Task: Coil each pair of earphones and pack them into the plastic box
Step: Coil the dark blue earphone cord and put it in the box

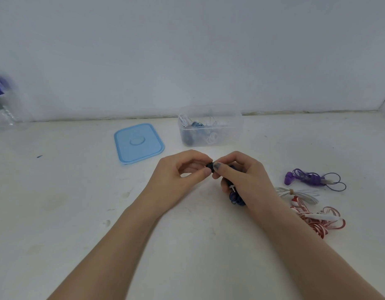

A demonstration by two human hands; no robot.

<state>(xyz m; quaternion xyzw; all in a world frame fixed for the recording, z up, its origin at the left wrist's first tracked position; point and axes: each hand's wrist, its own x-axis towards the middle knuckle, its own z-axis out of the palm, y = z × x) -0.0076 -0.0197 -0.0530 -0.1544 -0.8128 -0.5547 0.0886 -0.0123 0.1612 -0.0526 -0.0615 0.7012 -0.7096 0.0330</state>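
Both hands meet at the middle of the white table. My left hand (182, 178) pinches the black earbud end of a dark blue pair of earphones (237, 198). My right hand (241, 176) grips the coiled bundle of that same cable, and loops of it hang below the palm. The clear plastic box (234, 135) stands open just behind the hands, with white and blue earphones inside. To the right lie a purple pair (310, 178), a white pair (304, 194) and a red-and-white pair (321, 221).
The light blue lid (139, 142) lies flat to the left of the box. A clear plastic bottle (3, 105) stands at the far left edge against the wall. The wall runs close behind the box.
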